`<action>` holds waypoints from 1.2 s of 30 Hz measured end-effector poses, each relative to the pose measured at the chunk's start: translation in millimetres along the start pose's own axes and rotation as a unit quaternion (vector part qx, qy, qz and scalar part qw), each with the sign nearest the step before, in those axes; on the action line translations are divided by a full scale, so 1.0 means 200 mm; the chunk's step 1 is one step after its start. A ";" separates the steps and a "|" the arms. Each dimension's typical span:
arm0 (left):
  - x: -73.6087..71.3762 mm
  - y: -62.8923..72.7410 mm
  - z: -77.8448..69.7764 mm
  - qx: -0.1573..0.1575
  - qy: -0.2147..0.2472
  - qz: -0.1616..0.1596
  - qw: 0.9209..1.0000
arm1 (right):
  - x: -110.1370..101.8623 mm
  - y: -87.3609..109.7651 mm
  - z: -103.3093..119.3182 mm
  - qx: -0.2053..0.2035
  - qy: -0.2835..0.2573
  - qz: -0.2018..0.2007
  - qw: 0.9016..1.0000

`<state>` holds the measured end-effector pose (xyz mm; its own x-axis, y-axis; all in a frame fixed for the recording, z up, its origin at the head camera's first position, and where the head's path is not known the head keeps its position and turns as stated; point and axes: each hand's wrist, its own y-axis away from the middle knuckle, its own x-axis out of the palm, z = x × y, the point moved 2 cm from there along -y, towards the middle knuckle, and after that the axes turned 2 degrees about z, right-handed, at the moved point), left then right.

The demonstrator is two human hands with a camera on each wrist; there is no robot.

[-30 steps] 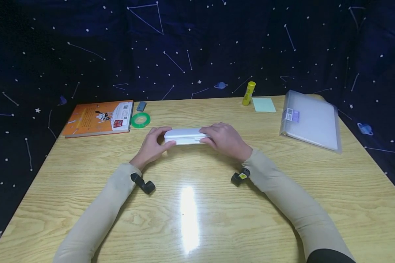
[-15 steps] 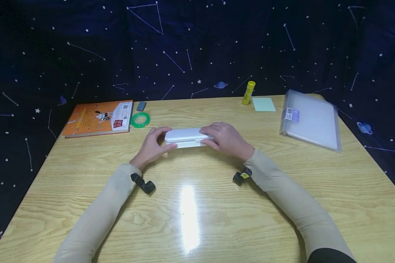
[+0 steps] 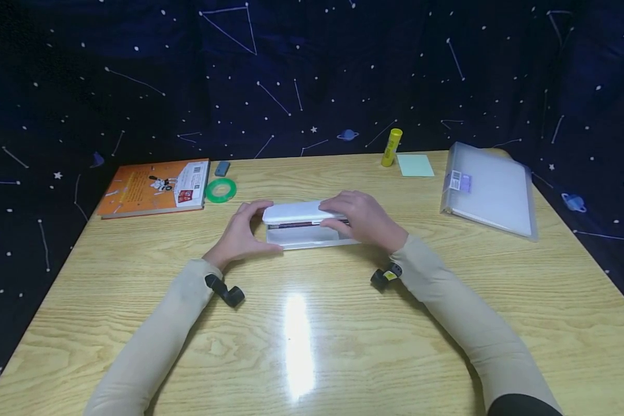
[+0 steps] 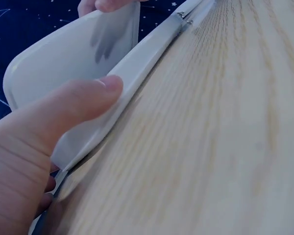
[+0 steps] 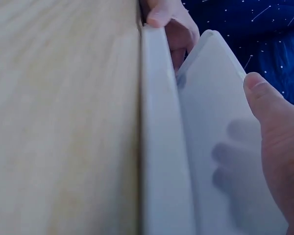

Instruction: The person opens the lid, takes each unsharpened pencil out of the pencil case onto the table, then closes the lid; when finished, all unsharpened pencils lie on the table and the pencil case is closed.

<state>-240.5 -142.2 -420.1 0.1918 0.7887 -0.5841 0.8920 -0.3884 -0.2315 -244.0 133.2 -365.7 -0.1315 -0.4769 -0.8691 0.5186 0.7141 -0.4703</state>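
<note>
A white pencil case (image 3: 303,236) lies in the middle of the table with its lid (image 3: 293,213) tilted up at the front. My left hand (image 3: 241,232) grips the left end of the base, the thumb at the front wall (image 4: 137,68). My right hand (image 3: 361,218) holds the raised lid by its front edge, thumb below and fingers over the top. In the right wrist view, the finger shadows show through the translucent lid (image 5: 210,103). A thin dark stick-like item (image 3: 297,225) shows inside, below the lid.
An orange book (image 3: 145,188), a blue eraser (image 3: 222,168) and a green tape roll (image 3: 221,190) lie at the back left. A yellow glue stick (image 3: 392,148), pale green paper (image 3: 415,165) and a clear folder (image 3: 491,190) are at the back right of the wooden table (image 3: 229,358).
The lid has gone from shut to partly raised, lifted by my right hand, and the inside of the case now shows. My left hand has stayed at the left end.
</note>
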 end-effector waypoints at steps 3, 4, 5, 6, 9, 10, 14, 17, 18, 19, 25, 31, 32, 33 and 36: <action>0.00 0.00 0.00 0.005 -0.006 0.001 1.000 | -0.03 -0.03 0.00 0.016 0.012 0.003 1.000; 0.00 0.00 0.00 0.004 -0.008 0.001 1.000 | -0.04 -0.05 -0.01 0.025 0.016 0.005 1.000; 0.00 0.00 0.00 0.004 -0.010 0.001 1.000 | -0.05 -0.06 -0.01 0.032 0.020 0.007 0.999; 0.00 0.00 0.00 0.006 -0.010 0.002 1.000 | -0.06 -0.08 -0.02 0.042 0.023 0.009 0.999; 0.00 0.00 0.00 0.010 -0.011 0.008 1.000 | -0.09 -0.12 -0.06 0.075 0.010 0.020 0.997; 0.00 0.00 0.00 0.010 -0.013 0.009 1.000 | -0.10 -0.14 -0.08 0.087 0.005 0.022 0.996; -0.01 0.00 0.00 0.006 -0.024 0.015 1.000 | -0.11 -0.22 -0.16 0.142 -0.015 0.040 0.989; -0.01 0.00 0.00 0.003 -0.040 0.018 0.999 | -0.10 -0.27 -0.22 0.187 -0.026 0.056 0.980; -0.01 0.00 -0.01 0.001 -0.045 0.018 0.999 | -0.09 -0.28 -0.24 0.202 -0.031 0.061 0.977; -0.01 0.00 -0.01 0.000 -0.051 0.020 0.999 | -0.09 -0.29 -0.26 0.214 -0.034 0.064 0.974; -0.02 -0.01 -0.01 0.001 -0.062 0.023 0.998 | -0.07 -0.34 -0.33 0.269 -0.054 0.075 0.959; -0.01 0.00 -0.02 -0.015 -0.061 0.024 0.998 | -0.05 -0.35 -0.35 0.285 -0.064 0.086 0.953; -0.01 0.00 -0.02 -0.019 -0.062 0.024 0.998 | -0.04 -0.35 -0.35 0.286 -0.064 0.086 0.952; -0.01 0.00 -0.01 -0.021 -0.064 0.024 0.997 | -0.04 -0.35 -0.35 0.286 -0.064 0.086 0.952; -0.01 0.00 0.00 -0.030 -0.071 0.024 0.997 | -0.04 -0.36 -0.35 0.284 -0.066 0.086 0.953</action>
<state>-241.2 -142.8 -418.4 0.1795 0.6931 -0.6982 0.9069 -0.3916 -0.1556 -338.7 122.0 -335.0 0.0854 -0.4648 -0.8813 0.9014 0.4129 -0.1304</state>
